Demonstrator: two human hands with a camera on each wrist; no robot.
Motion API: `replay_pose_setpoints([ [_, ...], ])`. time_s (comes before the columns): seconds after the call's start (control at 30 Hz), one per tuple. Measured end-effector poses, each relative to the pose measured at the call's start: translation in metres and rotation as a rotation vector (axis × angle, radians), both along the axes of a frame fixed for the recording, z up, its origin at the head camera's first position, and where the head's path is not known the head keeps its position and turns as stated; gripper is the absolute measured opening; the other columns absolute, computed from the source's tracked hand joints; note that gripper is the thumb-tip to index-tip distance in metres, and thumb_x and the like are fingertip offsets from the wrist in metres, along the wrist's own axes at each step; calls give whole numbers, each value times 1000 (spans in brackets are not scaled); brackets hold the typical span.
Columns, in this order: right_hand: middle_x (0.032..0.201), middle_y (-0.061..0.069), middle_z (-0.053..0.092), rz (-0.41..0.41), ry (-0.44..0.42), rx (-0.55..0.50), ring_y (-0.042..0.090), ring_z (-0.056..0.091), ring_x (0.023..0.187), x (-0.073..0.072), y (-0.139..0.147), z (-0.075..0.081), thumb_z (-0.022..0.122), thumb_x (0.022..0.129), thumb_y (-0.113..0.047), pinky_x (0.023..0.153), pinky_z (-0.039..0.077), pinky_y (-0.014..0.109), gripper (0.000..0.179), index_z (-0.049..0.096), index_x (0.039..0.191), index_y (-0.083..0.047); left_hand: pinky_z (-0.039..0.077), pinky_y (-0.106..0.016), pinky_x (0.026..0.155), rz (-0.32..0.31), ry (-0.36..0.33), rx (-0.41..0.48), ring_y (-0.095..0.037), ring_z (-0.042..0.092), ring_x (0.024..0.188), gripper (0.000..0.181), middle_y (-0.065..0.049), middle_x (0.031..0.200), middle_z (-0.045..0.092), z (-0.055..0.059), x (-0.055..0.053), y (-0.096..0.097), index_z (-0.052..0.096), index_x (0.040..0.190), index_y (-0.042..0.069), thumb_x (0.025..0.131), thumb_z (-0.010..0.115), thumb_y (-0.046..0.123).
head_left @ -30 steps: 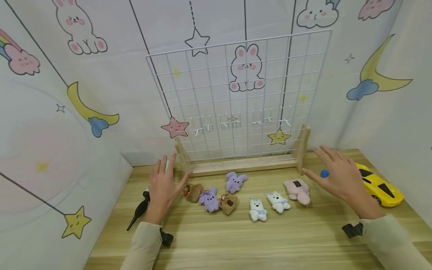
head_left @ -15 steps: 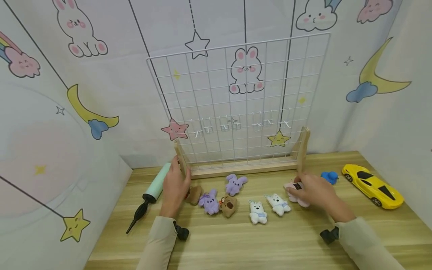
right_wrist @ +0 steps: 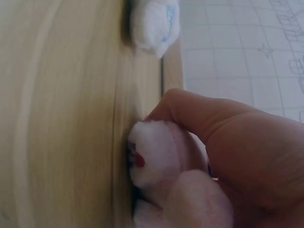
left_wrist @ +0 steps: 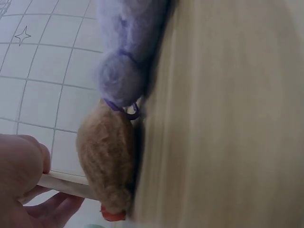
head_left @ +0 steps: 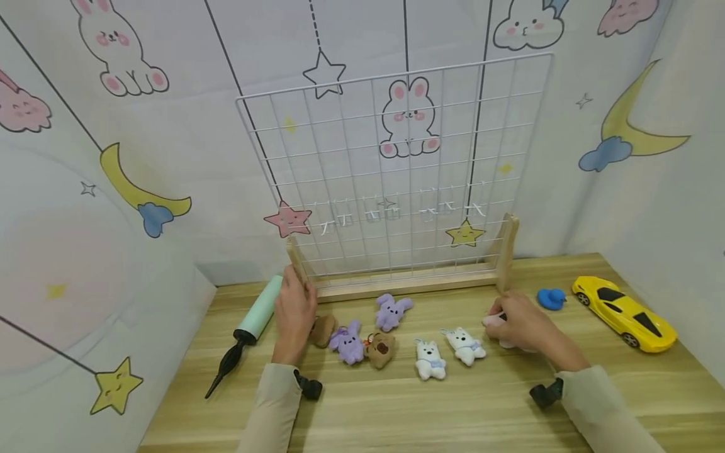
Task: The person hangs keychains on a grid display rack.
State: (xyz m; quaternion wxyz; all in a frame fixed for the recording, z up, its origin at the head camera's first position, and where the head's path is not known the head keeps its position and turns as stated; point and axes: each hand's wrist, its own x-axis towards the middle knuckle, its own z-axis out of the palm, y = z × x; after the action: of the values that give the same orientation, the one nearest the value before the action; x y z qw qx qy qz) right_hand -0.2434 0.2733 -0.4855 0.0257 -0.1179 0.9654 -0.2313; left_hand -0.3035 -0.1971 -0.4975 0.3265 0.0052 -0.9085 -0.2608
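My left hand (head_left: 296, 314) grips the left wooden post (head_left: 296, 257) of a white wire grid rack (head_left: 391, 189). In the left wrist view, my thumb and fingers lie on either side of that post (left_wrist: 69, 185). A brown plush charm (left_wrist: 107, 156) lies close beside this hand, with a purple plush (left_wrist: 128, 28) beyond it. On the right, my right hand (head_left: 523, 327) holds a pink plush charm (right_wrist: 161, 152) at the tabletop, partly covering it. Two white bear plushies (head_left: 430, 360) lie to the left of that hand.
A second purple plush (head_left: 392, 312) and another brown plush (head_left: 380, 350) lie in the middle. Several clear hooks (head_left: 372, 215) hang on the grid. A mint hand pump (head_left: 262, 311) lies at left; a blue duck (head_left: 551, 299) and yellow toy car (head_left: 623, 313) at right.
Both hands have come inward and down from hovering: the left now grips the rack post, the right has taken hold of the pink plush. The head view has shifted slightly.
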Motion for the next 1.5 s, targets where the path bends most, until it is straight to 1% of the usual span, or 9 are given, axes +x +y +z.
replay_pose_setpoints([
  [0.03,106,8,71,13,0,-15,27,60,99,-1,0,0,85,89,-27,87,52,47,22,72,98,-11,55,-65,63,-8,19,1,-52,70,77,33,-28,102,68,-9,-6,-7,49,132,-2,104,62,11],
  [0.2,103,3,74,24,0,-62,24,60,96,-3,-1,-1,85,89,-21,85,49,43,19,67,94,-18,54,-65,61,-16,20,-16,-52,70,76,32,-29,100,69,-8,-6,-11,49,130,-4,105,62,11],
  [0.23,105,5,75,14,3,-63,26,61,98,-3,-2,-1,85,89,-21,86,50,45,19,68,96,-17,52,-65,59,-15,41,-31,-51,70,74,31,-28,98,69,-14,-10,-14,49,129,-3,104,62,12],
  [0.4,111,9,78,-21,56,-62,32,68,105,-3,-4,-5,82,94,-21,91,54,55,18,73,108,-15,52,-64,57,-19,66,-33,-52,69,71,32,-30,96,68,-5,-4,-6,49,128,-4,103,63,9],
  [0.53,113,9,77,-40,136,-96,30,66,106,-5,-4,-3,79,97,-19,88,53,51,14,76,111,-18,50,-67,56,-4,51,-32,-51,69,69,32,-28,96,69,-3,-2,-2,48,129,-4,103,62,9],
  [0.67,120,13,76,-64,219,-188,31,59,107,-5,-4,8,77,99,-14,84,48,41,17,79,115,-16,47,-66,53,19,69,-58,-49,68,67,31,-25,96,69,-14,-11,-5,48,129,-2,104,61,12],
  [0.9,111,13,73,-57,423,-347,20,58,96,-2,-6,32,77,99,-6,75,48,21,36,72,134,-5,45,-66,51,10,81,-40,-50,66,65,34,-24,93,67,-13,-8,-5,48,131,-2,103,61,11],
  [1.17,120,12,72,-158,534,-492,6,53,103,1,-18,57,78,99,-12,84,46,14,19,79,118,-8,47,-67,54,-3,74,-19,-54,65,68,33,-28,92,66,-3,0,-1,47,130,-3,102,62,8],
  [1.5,113,7,74,-257,675,-747,3,62,106,-2,-39,86,80,99,-14,99,48,13,17,80,112,-4,43,-59,47,19,61,-46,-47,67,67,37,-23,94,68,-36,-25,-18,47,136,2,104,61,17],
])
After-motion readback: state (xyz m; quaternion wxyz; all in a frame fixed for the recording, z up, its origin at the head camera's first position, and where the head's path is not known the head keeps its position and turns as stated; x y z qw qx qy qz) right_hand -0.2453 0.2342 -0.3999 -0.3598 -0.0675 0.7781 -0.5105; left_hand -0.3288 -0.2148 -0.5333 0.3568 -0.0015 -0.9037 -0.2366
